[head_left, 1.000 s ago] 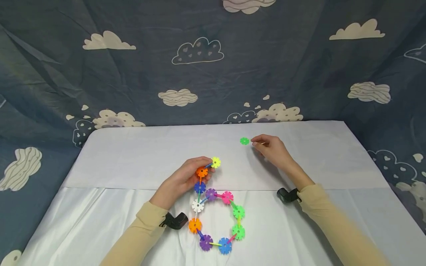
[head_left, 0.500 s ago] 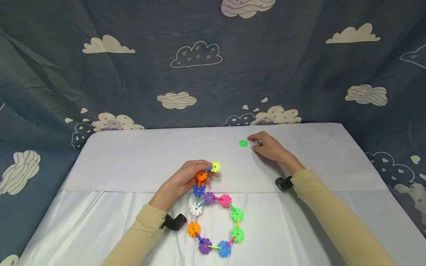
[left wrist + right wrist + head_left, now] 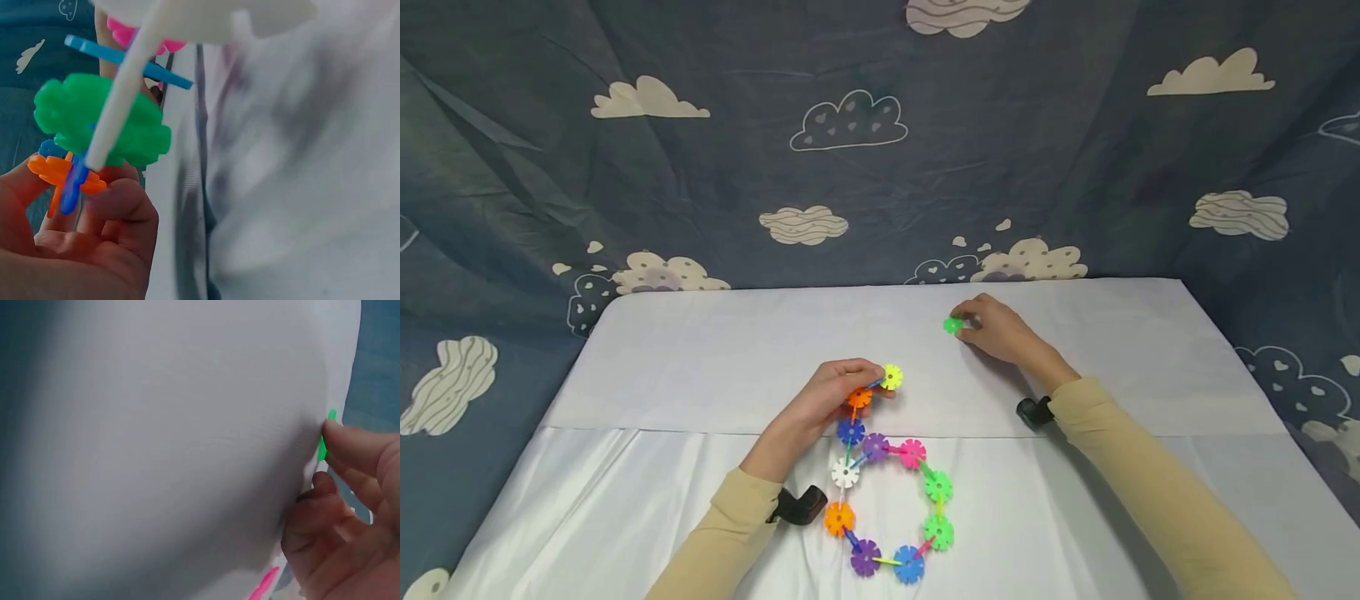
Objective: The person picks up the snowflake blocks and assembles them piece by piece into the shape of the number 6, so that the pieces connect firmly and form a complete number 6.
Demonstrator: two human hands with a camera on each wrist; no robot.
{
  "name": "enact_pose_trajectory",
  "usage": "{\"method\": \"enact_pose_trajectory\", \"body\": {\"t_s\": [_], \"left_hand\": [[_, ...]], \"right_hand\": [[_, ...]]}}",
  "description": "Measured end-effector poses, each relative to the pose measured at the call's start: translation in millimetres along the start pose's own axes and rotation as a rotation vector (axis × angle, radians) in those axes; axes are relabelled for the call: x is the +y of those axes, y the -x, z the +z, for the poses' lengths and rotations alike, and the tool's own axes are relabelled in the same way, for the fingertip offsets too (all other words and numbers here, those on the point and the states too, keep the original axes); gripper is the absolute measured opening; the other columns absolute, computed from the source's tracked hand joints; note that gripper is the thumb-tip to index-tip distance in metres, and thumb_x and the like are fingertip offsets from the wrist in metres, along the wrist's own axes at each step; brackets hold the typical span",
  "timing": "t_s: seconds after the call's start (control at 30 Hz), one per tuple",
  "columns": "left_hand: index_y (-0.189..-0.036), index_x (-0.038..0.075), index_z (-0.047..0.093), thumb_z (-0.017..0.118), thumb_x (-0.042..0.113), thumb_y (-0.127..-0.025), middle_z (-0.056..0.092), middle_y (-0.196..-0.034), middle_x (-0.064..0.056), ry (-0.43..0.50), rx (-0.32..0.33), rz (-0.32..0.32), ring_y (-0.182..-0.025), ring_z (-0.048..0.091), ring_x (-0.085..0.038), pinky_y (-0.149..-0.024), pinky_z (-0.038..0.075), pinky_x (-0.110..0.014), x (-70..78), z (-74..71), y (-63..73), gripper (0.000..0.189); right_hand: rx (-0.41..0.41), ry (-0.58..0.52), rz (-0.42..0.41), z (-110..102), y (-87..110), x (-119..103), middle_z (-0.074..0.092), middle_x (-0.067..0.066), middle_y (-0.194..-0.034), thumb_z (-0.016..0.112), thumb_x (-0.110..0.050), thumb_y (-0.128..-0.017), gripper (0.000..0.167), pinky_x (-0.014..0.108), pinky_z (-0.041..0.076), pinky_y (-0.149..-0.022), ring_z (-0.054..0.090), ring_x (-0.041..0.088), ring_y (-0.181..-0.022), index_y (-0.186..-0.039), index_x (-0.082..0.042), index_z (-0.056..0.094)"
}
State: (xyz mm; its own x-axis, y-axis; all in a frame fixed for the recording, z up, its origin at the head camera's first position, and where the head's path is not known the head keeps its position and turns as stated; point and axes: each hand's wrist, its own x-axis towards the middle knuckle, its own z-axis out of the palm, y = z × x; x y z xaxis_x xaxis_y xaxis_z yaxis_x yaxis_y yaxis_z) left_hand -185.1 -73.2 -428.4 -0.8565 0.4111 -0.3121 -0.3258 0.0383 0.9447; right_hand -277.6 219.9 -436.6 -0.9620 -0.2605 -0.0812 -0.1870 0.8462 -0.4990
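A chain of colourful notched snowflake discs joined edge to edge forms a ring on the white cloth, with a tail rising from its white disc (image 3: 845, 473). My left hand (image 3: 823, 400) grips that tail near the orange disc (image 3: 860, 398); a yellow disc (image 3: 892, 377) at the end stands out past the fingertips. In the left wrist view, fingers curl about an orange disc (image 3: 53, 169). Farther back, my right hand (image 3: 996, 329) pinches the edge of a single green disc (image 3: 952, 325); the right wrist view shows the thumb on this green disc (image 3: 323, 445).
The white cloth (image 3: 700, 358) covers the table, with a seam across its middle. A dark curtain (image 3: 850, 183) with cloud prints hangs behind the back edge. Black wrist cameras (image 3: 801, 505) stick out from the sleeves, the left one close beside the ring.
My right hand has moved left to the green disc, and its thumb and finger have closed on the edge. The left hand keeps its grip on the chain, nearly still.
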Motion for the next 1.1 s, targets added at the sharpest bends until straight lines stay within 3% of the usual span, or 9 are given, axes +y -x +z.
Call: {"method": "enact_pose_trajectory", "body": {"t_s": [0.1,0.2,0.33,0.43,0.6,0.8,1.0,1.1], "left_hand": [[-0.107,0.006,0.07,0.065,0.027,-0.096,0.07,-0.096,-0.016,-0.027,0.016,0.015,-0.053,0.054,-0.015,-0.052,0.046,-0.025,2.0,1.5,1.9,0.024],[-0.103,0.009,0.071,0.065,0.029,-0.096,0.068,-0.093,-0.017,-0.099,0.053,0.031,-0.05,0.053,-0.016,-0.046,0.039,-0.025,5.1,4.2,4.3,0.021],[-0.1,0.011,0.071,0.064,0.029,-0.096,0.068,-0.088,-0.014,-0.152,0.086,0.06,-0.049,0.052,-0.016,-0.044,0.033,-0.025,10.2,7.8,6.3,0.02],[-0.101,0.01,0.069,0.062,0.029,-0.097,0.067,-0.086,-0.012,-0.135,0.081,0.081,-0.053,0.05,-0.017,-0.045,0.034,-0.025,13.8,10.3,5.5,0.021],[-0.102,0.01,0.068,0.062,0.027,-0.097,0.068,-0.084,-0.009,-0.121,0.074,0.072,-0.054,0.05,-0.017,-0.045,0.035,-0.025,17.6,13.7,2.8,0.018],[-0.102,0.011,0.068,0.063,0.027,-0.096,0.068,-0.083,-0.01,-0.135,0.054,0.079,-0.056,0.051,-0.016,-0.045,0.038,-0.026,18.2,11.8,3.3,0.018],[-0.102,0.008,0.066,0.061,0.024,-0.098,0.065,-0.082,-0.015,-0.085,0.04,0.084,-0.053,0.052,-0.017,-0.046,0.038,-0.026,17.6,12.2,3.3,0.018],[-0.1,0.007,0.065,0.06,0.022,-0.098,0.064,-0.081,-0.018,-0.046,0.042,0.08,-0.049,0.052,-0.018,-0.045,0.04,-0.026,16.1,13.0,3.6,0.017]], "right_hand": [[-0.01,-0.03,-0.003,-1.8,0.4,-3.1,0.058,0.014,-0.113,0.072,-0.012,-0.089,0.028,0.049,0.042,-0.097,0.053,0.03,-0.106,-0.115,-0.005,0.062],[-0.019,-0.08,0.007,-4.9,7.5,-6.5,0.06,0.011,-0.102,0.07,-0.01,-0.09,0.019,0.041,0.046,-0.081,0.055,0.027,-0.091,-0.105,-0.006,0.06],[-0.044,-0.192,-0.024,-7.6,26.1,-22.4,0.06,0.009,-0.091,0.066,-0.007,-0.092,0.012,0.033,0.047,-0.065,0.056,0.022,-0.074,-0.103,-0.005,0.063],[-0.032,-0.332,-0.065,-6.0,42.6,-39.2,0.063,0.012,-0.089,0.064,-0.006,-0.094,0.013,0.038,0.052,-0.065,0.059,0.023,-0.07,-0.107,-0.005,0.066],[0.06,-0.518,-0.128,1.2,70.3,-64.9,0.066,0.018,-0.092,0.065,-0.008,-0.096,0.018,0.05,0.054,-0.074,0.063,0.032,-0.074,-0.114,-0.006,0.067],[0.144,-0.632,-0.159,1.5,100.2,-99.0,0.064,0.022,-0.086,0.063,0.001,-0.095,0.019,0.046,0.055,-0.074,0.061,0.045,-0.077,-0.114,0.005,0.063],[0.209,-0.653,-0.157,7.7,109.7,-111.4,0.067,0.022,-0.089,0.065,0.004,-0.092,0.014,0.043,0.056,-0.075,0.067,0.034,-0.077,-0.106,0.006,0.063],[0.211,-0.656,-0.163,12.3,111.4,-113.9,0.069,0.021,-0.091,0.065,0.004,-0.092,0.012,0.041,0.057,-0.076,0.068,0.035,-0.079,-0.104,0.006,0.063]]}}
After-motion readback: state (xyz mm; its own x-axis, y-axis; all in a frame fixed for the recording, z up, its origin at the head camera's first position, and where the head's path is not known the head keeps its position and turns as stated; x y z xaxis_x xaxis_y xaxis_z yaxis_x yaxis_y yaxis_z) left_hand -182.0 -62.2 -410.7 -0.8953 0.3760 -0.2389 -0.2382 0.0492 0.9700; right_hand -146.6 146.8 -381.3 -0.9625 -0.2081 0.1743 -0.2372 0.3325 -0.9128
